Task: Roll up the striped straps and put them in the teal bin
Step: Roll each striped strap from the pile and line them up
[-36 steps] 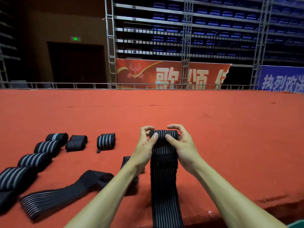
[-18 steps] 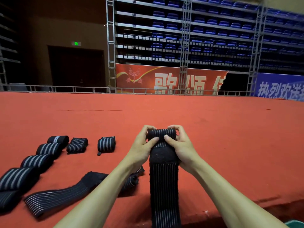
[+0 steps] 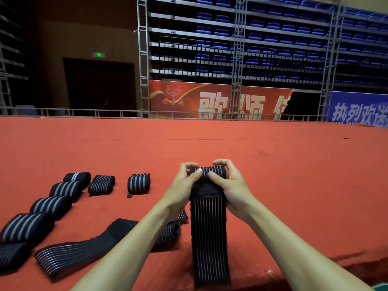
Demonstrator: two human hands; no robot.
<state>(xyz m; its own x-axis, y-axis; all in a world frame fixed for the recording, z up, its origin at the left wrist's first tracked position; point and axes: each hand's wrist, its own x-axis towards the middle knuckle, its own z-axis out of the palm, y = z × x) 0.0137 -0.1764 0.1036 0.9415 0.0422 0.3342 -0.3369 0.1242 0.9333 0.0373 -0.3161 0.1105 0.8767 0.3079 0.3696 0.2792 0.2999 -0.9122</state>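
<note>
Head view shows the left hand point(image 3: 184, 183) and right hand point(image 3: 234, 187) pinching the rolled end of a long black elastic strap with thin pale stripes point(image 3: 210, 234). The thumbs press on the near face of the roll and the fingers curl over its top.

Over the last second the roll has fattened and crept toward the person. The short striped stretch that lay between it and a plain black patch is now wound in, and the patch sits right under the thumbs.

Most of the strap is not yet rolled. It runs toward six o'clock across the orange-red felt table top point(image 3: 294, 175) and hangs over its near edge. I judge this strap is early in its rolling, with many turns left before it can go in the bin.

At nine o'clock from the hands stands a cluster of finished striped rolls point(image 3: 138, 183), none binned. At seven o'clock lies another flat striped strap point(image 3: 79, 253), partly under the left forearm. A teal sliver at the five o'clock corner may be the teal bin point(image 3: 382, 287), but too little shows to be sure.
</note>
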